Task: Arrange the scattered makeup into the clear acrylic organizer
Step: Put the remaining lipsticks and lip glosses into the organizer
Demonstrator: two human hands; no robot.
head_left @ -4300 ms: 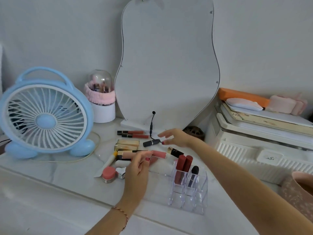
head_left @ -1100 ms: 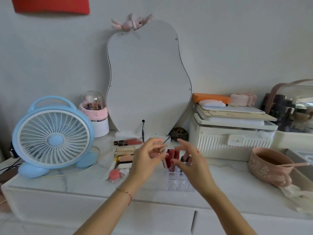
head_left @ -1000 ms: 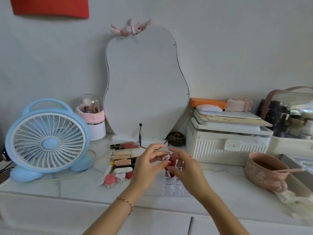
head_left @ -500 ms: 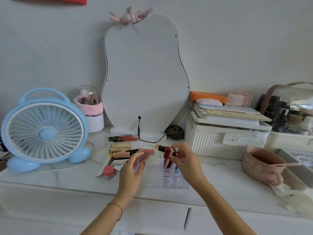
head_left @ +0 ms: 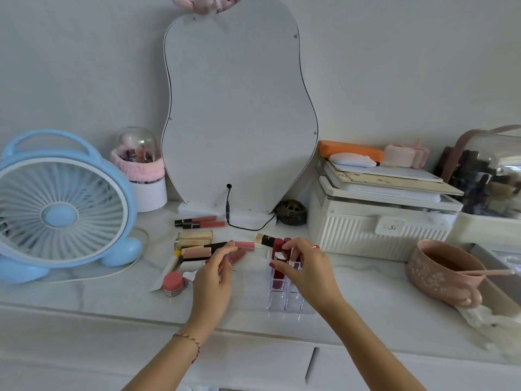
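At the far left the blue fan (head_left: 60, 206) stands on the white marble table (head_left: 84, 289), as it did half a second ago. Right of it the scattered makeup lies much as before: a small pink-lidded pot (head_left: 172, 283) near the front, gold tubes (head_left: 194, 239) behind it, and two lip glosses (head_left: 200, 222) at the foot of the mirror (head_left: 239, 108). The left hand (head_left: 212, 280) has closed in since the earlier frame: its grip is now narrow, fingertips pinched on a dusky pink tube (head_left: 238, 255) that lies just right of the pile. The clear acrylic organizer (head_left: 284, 294) sits at the centre, dark red lipsticks (head_left: 277, 273) standing in its back compartments. The right hand (head_left: 307, 270) stays over it, its grip narrow, fingers curled around the tops of those lipsticks; I cannot tell whether it truly clamps one. Further right stand the white ribbed box (head_left: 375, 230) and the pink bowl (head_left: 439, 269).
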